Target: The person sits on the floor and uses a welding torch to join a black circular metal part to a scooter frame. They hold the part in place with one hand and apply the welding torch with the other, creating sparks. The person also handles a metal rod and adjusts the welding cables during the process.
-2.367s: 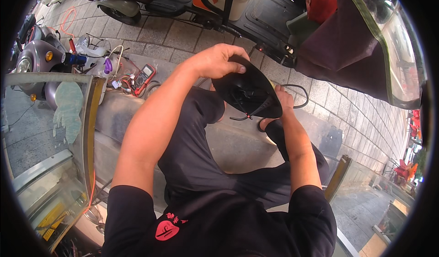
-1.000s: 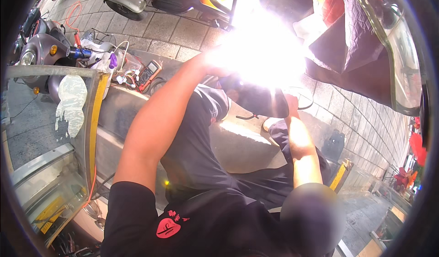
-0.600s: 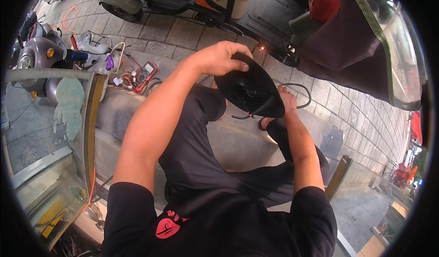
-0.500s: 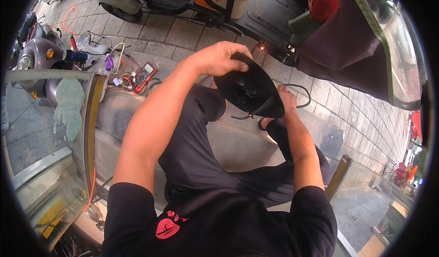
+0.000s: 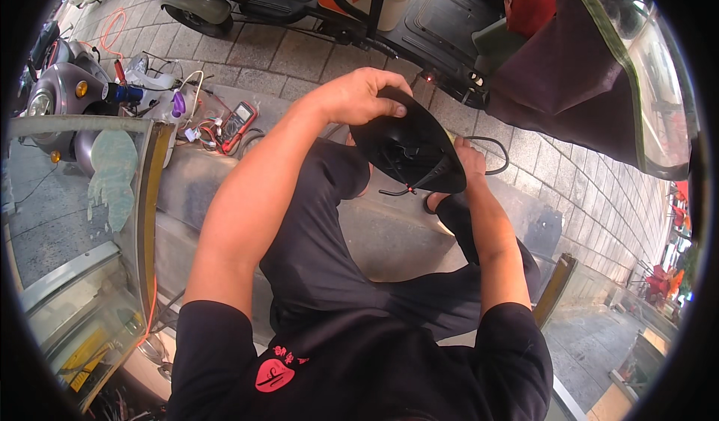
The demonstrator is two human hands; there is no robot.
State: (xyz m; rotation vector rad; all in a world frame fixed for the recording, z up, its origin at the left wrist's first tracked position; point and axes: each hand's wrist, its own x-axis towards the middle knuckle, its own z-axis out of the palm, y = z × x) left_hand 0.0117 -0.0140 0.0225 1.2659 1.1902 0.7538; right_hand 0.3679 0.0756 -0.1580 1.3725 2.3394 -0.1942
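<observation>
A black, hollow curved shell (image 5: 419, 140) is held up above my knees, its inner side toward me. Inside it are black fittings, and a short black cable sticks out past its lower edge with a small red spot on it. My left hand (image 5: 367, 97) grips the upper rim, thumb on the inside and fingers over the outside. At the right edge my right hand (image 5: 470, 160) is closed against the shell, its fingers partly hidden behind it. A black cable loop (image 5: 503, 155) shows just beyond my right hand.
On the ledge to the left lie a red multimeter (image 5: 237, 123), loose wires and a purple-handled tool (image 5: 178, 104). A grey scooter (image 5: 56, 95) stands behind a glass panel. Ahead is a three-wheeler (image 5: 442, 28) with a dark cover (image 5: 573, 84) on paving.
</observation>
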